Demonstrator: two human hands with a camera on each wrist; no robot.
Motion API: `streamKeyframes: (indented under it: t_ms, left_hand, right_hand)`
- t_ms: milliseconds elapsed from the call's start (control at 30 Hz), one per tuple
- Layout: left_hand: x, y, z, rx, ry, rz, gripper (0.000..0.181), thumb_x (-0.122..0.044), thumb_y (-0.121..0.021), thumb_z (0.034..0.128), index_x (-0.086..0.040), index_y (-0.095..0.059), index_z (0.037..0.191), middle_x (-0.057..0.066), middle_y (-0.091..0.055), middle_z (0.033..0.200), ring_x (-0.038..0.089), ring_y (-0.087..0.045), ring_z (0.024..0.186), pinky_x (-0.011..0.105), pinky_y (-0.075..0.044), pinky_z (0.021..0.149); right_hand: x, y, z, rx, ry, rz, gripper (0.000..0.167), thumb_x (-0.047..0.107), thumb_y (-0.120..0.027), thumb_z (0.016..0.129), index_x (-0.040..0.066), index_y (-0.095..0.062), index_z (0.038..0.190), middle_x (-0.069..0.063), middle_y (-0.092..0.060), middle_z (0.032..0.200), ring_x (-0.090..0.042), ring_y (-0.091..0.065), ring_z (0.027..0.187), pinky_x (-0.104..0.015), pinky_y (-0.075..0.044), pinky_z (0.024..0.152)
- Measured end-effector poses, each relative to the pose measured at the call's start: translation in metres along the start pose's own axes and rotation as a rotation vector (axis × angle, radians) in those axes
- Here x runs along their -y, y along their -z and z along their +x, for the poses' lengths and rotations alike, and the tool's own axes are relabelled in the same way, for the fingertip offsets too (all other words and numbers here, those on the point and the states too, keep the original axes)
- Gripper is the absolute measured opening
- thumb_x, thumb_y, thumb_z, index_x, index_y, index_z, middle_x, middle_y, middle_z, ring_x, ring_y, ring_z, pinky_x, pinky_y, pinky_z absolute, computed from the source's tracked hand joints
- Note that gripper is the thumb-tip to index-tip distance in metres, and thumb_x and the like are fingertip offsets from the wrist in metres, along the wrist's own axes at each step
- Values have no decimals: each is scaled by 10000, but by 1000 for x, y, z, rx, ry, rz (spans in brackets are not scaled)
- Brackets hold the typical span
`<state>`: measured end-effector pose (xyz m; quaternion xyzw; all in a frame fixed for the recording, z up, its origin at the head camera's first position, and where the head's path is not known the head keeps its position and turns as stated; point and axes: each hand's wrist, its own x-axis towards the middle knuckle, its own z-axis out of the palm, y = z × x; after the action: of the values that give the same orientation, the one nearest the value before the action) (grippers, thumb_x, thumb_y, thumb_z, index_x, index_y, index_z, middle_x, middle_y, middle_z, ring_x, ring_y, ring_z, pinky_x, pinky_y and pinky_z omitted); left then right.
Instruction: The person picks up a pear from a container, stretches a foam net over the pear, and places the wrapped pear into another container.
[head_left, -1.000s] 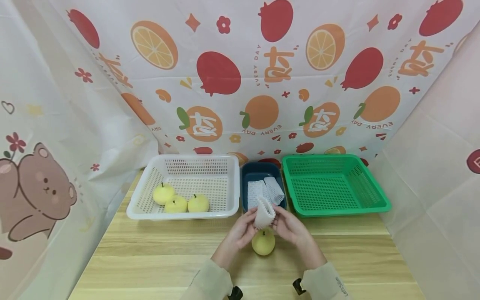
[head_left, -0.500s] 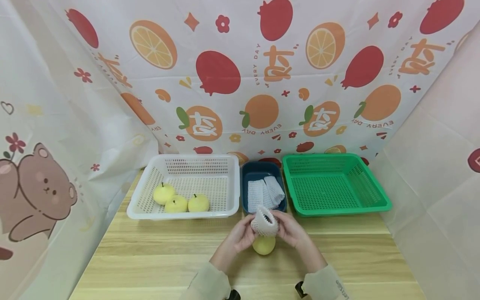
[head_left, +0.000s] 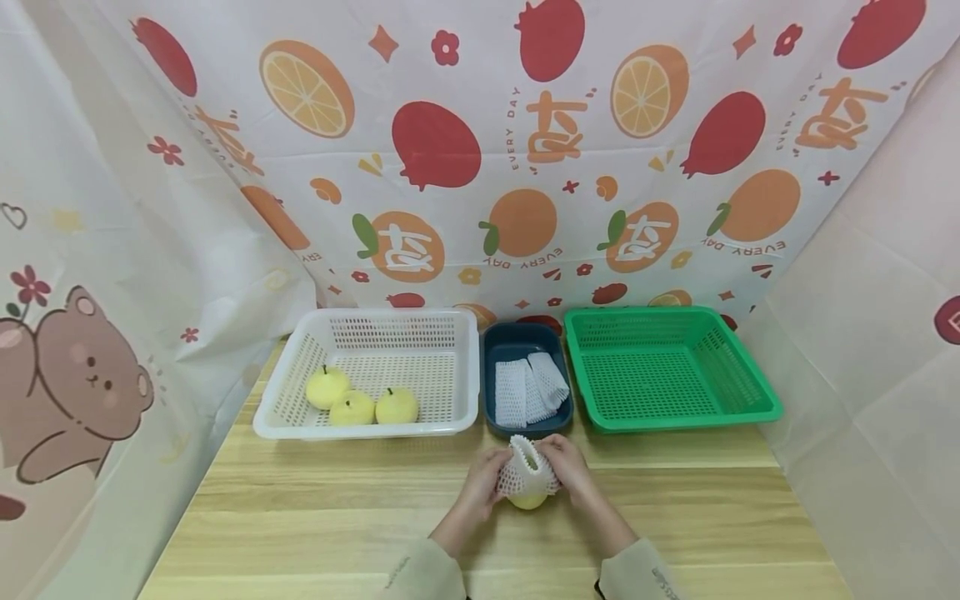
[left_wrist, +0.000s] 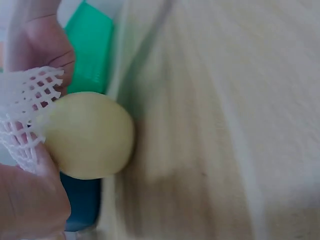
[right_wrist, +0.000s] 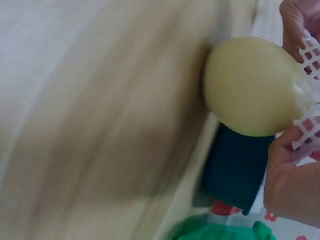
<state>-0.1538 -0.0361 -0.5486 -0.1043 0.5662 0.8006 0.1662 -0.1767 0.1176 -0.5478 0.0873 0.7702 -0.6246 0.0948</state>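
Note:
A white foam net sleeve covers the upper part of a yellow pear that stands on the wooden table. My left hand pinches the left side of the net, and my right hand pinches its right side. In the right wrist view the lower part of the pear is bare below the net's edge. Just behind the hands is a dark blue bin with several more flat foam net sleeves in it.
A white basket holding three pears stands at the back left. To the right of the blue bin is a green basket. A fruit-printed curtain hangs behind them.
Both hands have brought the net sleeve down toward me and over the pear's top. The net has widened, and less of the pear shows in the head view.

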Motion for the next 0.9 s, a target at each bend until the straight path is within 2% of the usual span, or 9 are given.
streamKeyframes:
  t_ms: [133, 333, 433, 633, 900]
  left_hand:
    - [7, 0, -1, -99, -40, 135, 268, -149, -513, 913, 80, -581, 1035, 43, -580, 851, 138, -539, 752, 263, -488, 619]
    - [15, 0, 3, -236, -127, 299, 216, -147, -566, 889, 51, -636, 942, 88, -610, 917, 187, -537, 829, 304, -459, 703]
    - [19, 0, 6, -287, -132, 354, 211, -173, -568, 893, 19, -648, 931, 83, -621, 901, 203, -549, 829, 330, -456, 719]
    - [27, 2, 11, -330, -110, 400, 192, -148, -525, 896, -7, -644, 948, 45, -613, 853, 188, -550, 796, 330, -451, 701]
    - [32, 1, 16, -362, -134, 421, 177, -112, -522, 899, 13, -643, 927, 42, -603, 810, 186, -543, 761, 334, -449, 691]
  right_hand:
    - [-8, -4, 0, -52, 53, -71, 151, 142, -578, 854, -4, -608, 880, -48, -597, 823, -150, -515, 734, -306, -434, 657]
    - [-20, -7, 3, -108, 115, -178, 156, 182, -571, 891, 41, -606, 833, -23, -544, 720, -158, -491, 652, -309, -422, 578]
    - [-25, -8, 5, -128, 134, -191, 171, 193, -560, 906, 51, -604, 822, -22, -521, 693, -163, -478, 632, -313, -411, 566]
    - [-32, -9, 9, -151, 103, -188, 181, 210, -560, 908, 58, -613, 825, -22, -534, 731, -166, -481, 671, -326, -409, 609]
    - [-39, -8, 12, -146, 98, -158, 202, 198, -564, 902, 14, -619, 839, -40, -559, 770, -170, -494, 706, -332, -415, 646]
